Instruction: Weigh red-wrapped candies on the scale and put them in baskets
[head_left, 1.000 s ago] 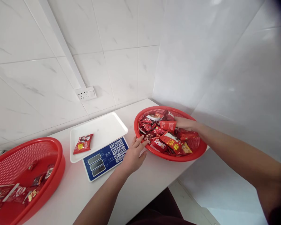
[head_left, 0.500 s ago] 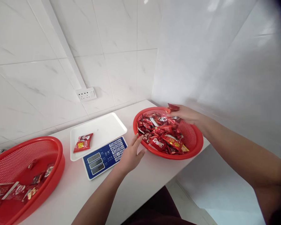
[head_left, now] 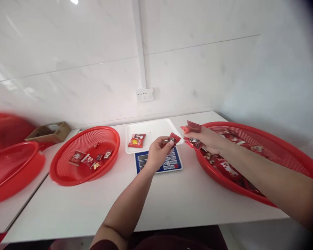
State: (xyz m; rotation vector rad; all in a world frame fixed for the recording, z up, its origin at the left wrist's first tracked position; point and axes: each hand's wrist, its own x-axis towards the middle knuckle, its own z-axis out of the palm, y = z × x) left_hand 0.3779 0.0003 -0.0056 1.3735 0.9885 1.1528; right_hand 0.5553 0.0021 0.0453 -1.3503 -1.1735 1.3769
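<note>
My left hand [head_left: 159, 151] pinches a small dark red candy packet [head_left: 173, 139] above the blue keypad of the weighing scale [head_left: 169, 164]. My right hand [head_left: 207, 139] is closed on several red candy packets [head_left: 194, 126] at the left rim of the right-hand red basket [head_left: 211, 173], which holds a heap of wrapped candies [head_left: 228, 168]. A single red and yellow packet [head_left: 137, 140] lies on the left part of the scale's white tray [head_left: 153, 126]. My fingers hide part of what each hand holds.
Left of the scale stands another red basket [head_left: 54, 170] with several packets [head_left: 88, 159] in it. Farther left are one more red basket [head_left: 39, 156] and a cardboard box [head_left: 58, 132]. A socket [head_left: 145, 94] is on the tiled wall behind the white table [head_left: 114, 205].
My view has swung left. My right hand has come out over the basket's left rim with packets. My left hand has left the basket's edge and now holds a packet over the scale.
</note>
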